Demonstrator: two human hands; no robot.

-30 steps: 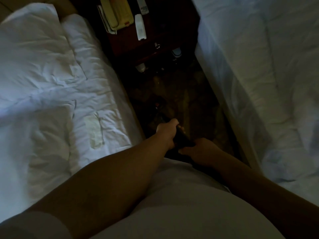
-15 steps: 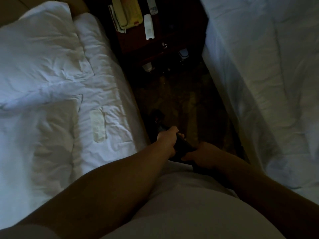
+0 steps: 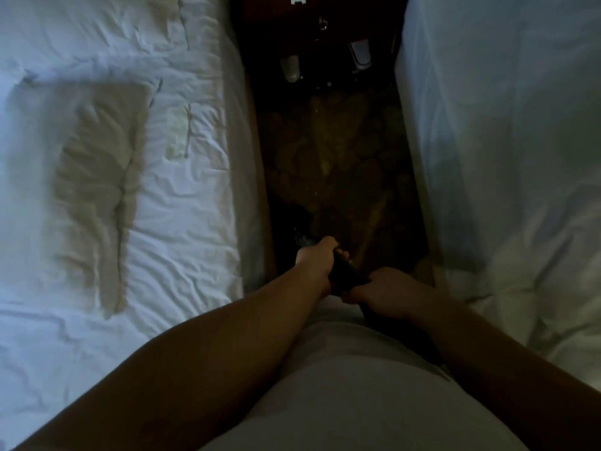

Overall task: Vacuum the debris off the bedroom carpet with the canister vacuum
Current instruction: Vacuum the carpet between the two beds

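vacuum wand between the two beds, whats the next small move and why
Probably push the vacuum wand forward along the carpet, steering slightly right. The left hand and right hand both grip it. Its lower end sits in shadow beside the left bed, and pale specks lie further ahead, near the middle of the strip.

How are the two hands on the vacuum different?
The left hand grips the wand farther ahead; the right hand grips it nearer the body. The left hand is close to the left bed; the right hand is farther from it. Both curl round the dark wand.
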